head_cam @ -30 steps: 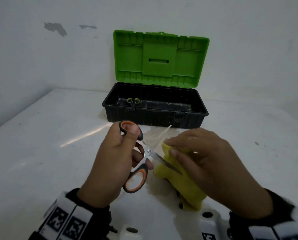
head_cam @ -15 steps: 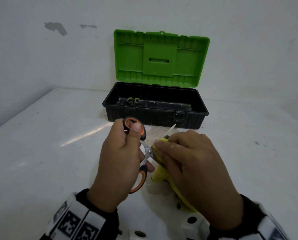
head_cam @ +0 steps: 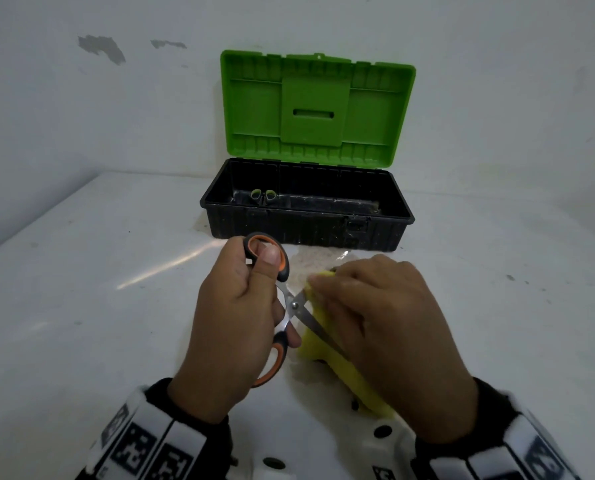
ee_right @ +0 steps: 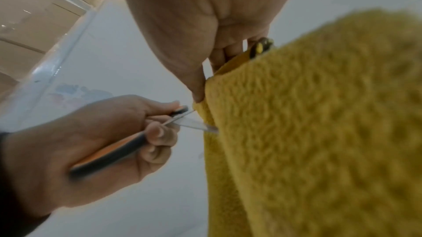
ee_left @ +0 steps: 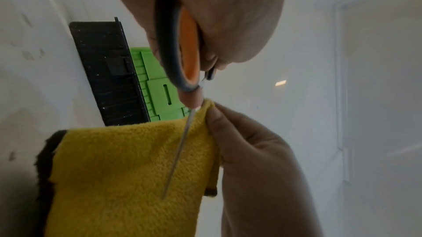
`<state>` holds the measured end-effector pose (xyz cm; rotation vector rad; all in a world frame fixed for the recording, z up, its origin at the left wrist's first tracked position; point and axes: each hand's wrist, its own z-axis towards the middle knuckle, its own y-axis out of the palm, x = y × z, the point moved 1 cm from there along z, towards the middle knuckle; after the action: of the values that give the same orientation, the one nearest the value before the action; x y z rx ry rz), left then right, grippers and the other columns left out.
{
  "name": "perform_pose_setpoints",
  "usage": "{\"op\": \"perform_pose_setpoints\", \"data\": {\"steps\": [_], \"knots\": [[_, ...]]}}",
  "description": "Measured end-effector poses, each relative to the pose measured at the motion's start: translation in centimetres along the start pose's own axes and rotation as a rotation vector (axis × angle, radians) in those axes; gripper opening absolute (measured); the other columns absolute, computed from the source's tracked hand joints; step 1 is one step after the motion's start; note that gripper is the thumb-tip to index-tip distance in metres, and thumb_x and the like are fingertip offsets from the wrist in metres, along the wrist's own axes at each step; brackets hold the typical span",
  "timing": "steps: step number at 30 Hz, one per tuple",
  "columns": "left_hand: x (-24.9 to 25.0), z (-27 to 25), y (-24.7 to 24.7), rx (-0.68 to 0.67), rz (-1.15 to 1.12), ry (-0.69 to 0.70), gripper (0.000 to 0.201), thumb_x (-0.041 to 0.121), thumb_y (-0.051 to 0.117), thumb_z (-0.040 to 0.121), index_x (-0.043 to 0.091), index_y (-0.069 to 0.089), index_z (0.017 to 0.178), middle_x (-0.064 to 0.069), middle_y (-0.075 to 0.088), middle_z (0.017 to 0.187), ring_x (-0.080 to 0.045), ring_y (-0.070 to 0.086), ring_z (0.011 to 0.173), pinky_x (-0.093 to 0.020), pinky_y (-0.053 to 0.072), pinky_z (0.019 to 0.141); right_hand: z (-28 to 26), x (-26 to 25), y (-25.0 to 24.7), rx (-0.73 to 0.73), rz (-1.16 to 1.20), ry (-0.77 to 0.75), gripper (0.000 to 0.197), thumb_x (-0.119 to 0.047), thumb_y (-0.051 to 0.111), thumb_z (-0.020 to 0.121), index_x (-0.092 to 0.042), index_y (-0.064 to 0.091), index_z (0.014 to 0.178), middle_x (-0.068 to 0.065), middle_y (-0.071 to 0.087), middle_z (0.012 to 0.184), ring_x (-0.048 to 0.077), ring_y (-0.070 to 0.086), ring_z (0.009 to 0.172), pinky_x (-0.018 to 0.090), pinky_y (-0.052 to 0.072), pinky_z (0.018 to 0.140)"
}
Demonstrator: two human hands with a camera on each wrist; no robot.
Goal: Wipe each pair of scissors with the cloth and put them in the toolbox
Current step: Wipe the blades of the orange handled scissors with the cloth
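Note:
My left hand (head_cam: pixel 240 317) grips a pair of orange-and-black scissors (head_cam: pixel 291 304) by the handles, thumb through the upper loop, blades spread apart above the table. One blade (ee_left: pixel 180 148) lies bare across the yellow cloth (ee_left: pixel 118 174). My right hand (head_cam: pixel 379 323) pinches the yellow cloth (head_cam: pixel 327 362) around the other blade, close to the pivot. That blade is hidden inside the fold. In the right wrist view the blades (ee_right: pixel 194 123) enter the cloth (ee_right: pixel 319 123) beside my left hand (ee_right: pixel 91 147). The toolbox (head_cam: pixel 306 216), black with its green lid (head_cam: pixel 317 105) raised, stands behind.
Inside the toolbox lies another pair of scissors with green-edged handles (head_cam: pixel 263 195) at the left end. The box stands against a white wall on the white table (head_cam: pixel 81 289), which stretches out to left and right of my hands.
My right hand slid the cloth along the upper blade toward the pivot, covering its tip. Both hands drew in toward me and the scissor handles turned more upright.

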<state>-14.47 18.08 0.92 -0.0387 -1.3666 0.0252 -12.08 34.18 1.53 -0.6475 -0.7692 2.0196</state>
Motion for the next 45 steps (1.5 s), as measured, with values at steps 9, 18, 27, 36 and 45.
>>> {"op": "perform_pose_setpoints", "data": {"steps": [9, 18, 27, 36, 45], "knots": [[0.2, -0.4, -0.1, 0.003, -0.062, 0.010, 0.029, 0.035, 0.043, 0.100, 0.009, 0.052, 0.089, -0.036, 0.039, 0.064, -0.056, 0.047, 0.058, -0.021, 0.044, 0.038, -0.2, 0.3, 0.2, 0.064, 0.055, 0.028, 0.019, -0.023, 0.062, 0.089, -0.016, 0.078, 0.098, 0.000, 0.072, 0.084, 0.021, 0.061, 0.074, 0.035, 0.047, 0.068], [0.1, -0.4, -0.2, -0.019, -0.061, 0.022, 0.031, 0.036, 0.041, 0.101, 0.009, 0.050, 0.089, -0.038, 0.039, 0.061, -0.057, 0.046, 0.054, -0.026, 0.043, 0.039, -0.8, 0.5, 0.0, 0.093, 0.093, 0.066, 0.021, -0.027, 0.059, 0.091, -0.019, 0.077, 0.100, -0.003, 0.071, 0.088, 0.017, 0.060, 0.080, 0.037, 0.047, 0.071], [-0.1, 0.1, -0.1, 0.005, -0.078, -0.115, 0.031, 0.035, 0.041, 0.103, 0.009, 0.053, 0.092, -0.032, 0.043, 0.063, -0.039, 0.053, 0.050, -0.022, 0.045, 0.038, 0.4, 4.1, -1.7, 0.218, 0.163, 0.314, 0.016, -0.018, 0.073, 0.087, -0.023, 0.077, 0.102, -0.019, 0.065, 0.087, -0.014, 0.053, 0.079, 0.004, 0.041, 0.075], [0.3, 0.3, 0.5, 0.026, 0.014, -0.087, 0.030, 0.037, 0.041, 0.102, 0.009, 0.053, 0.097, -0.029, 0.048, 0.062, -0.046, 0.060, 0.054, -0.021, 0.046, 0.038, -0.2, -0.2, -0.7, -0.039, -0.026, -0.068, 0.021, -0.021, 0.080, 0.078, -0.020, 0.078, 0.099, 0.002, 0.071, 0.085, 0.023, 0.062, 0.074, 0.031, 0.044, 0.069], [1.0, -0.2, 0.7, 0.033, 0.190, 0.079, 0.032, 0.037, 0.040, 0.100, 0.007, 0.049, 0.094, -0.010, 0.052, 0.053, -0.026, 0.060, 0.038, -0.025, 0.047, 0.038, -0.3, -1.3, -0.4, -0.073, -0.071, -0.065, 0.015, -0.021, 0.070, 0.084, -0.016, 0.078, 0.097, 0.005, 0.069, 0.080, 0.025, 0.060, 0.071, 0.032, 0.043, 0.067]]}}
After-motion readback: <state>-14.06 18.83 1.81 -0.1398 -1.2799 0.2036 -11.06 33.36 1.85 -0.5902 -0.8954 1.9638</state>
